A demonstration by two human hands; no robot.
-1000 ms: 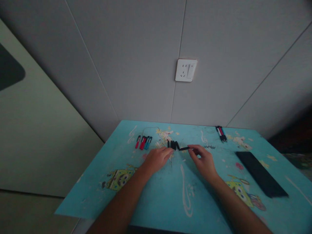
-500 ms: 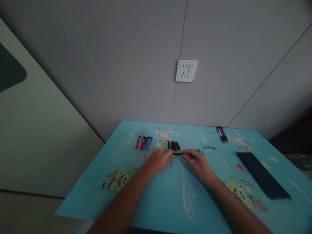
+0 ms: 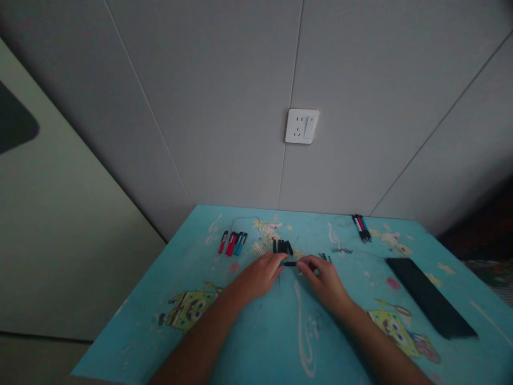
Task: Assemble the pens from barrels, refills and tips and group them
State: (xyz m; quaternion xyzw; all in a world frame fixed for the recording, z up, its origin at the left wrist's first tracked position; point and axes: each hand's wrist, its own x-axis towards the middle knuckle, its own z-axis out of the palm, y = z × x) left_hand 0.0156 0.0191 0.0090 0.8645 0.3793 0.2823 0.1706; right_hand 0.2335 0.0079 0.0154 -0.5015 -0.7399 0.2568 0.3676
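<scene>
A slim dark pen piece point(image 3: 290, 263) spanned the gap between the left grip point(image 3: 261, 274) and the right grip point(image 3: 324, 278), its opposite ends pinched in their fingers.

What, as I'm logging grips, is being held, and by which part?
A slim dark pen piece: the left hand grips its left end, the right hand its right end.

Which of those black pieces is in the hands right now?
The black piece held crosswise between the left hand and right hand; the other black pieces lie grouped on the table just beyond.
</scene>
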